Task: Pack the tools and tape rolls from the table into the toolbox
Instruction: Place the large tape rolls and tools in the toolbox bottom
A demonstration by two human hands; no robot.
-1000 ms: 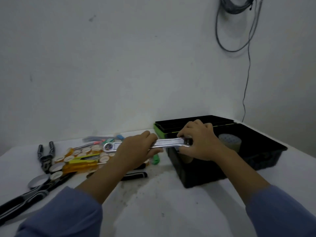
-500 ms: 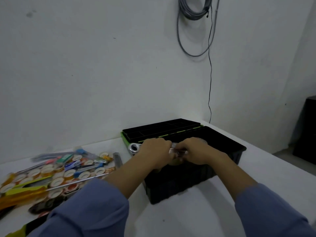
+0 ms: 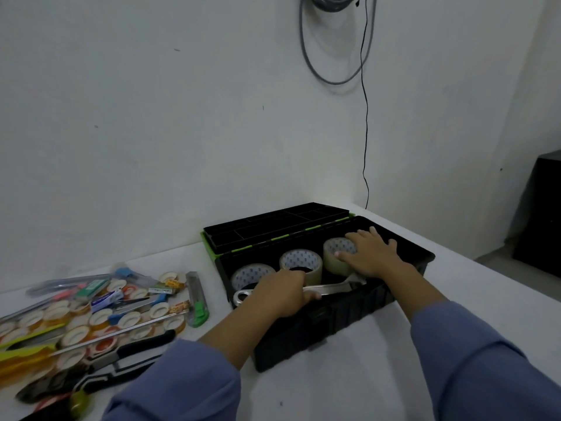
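A black toolbox (image 3: 340, 320) stands open on the white table, its lid (image 3: 273, 226) laid back toward the wall. Three clear tape rolls stand in a row inside it: left roll (image 3: 249, 276), middle roll (image 3: 300, 259), right roll (image 3: 335, 253). A silver adjustable wrench (image 3: 331, 288) lies along the box's front inside edge. My left hand (image 3: 283, 294) is closed around the wrench's handle. My right hand (image 3: 372, 256) rests flat with spread fingers on the right roll.
Left of the box lies a heap of small tape rolls (image 3: 100, 317), a green utility knife (image 3: 197, 299), a yellow-handled screwdriver (image 3: 27, 355), black-handled pliers (image 3: 121, 363) and pens. A cable (image 3: 365, 117) hangs down the wall. A dark cabinet (image 3: 540, 214) stands at right.
Both hands carried the wrench from above the table into the toolbox and lowered it. My right hand let go of the wrench and moved onto the right tape roll.
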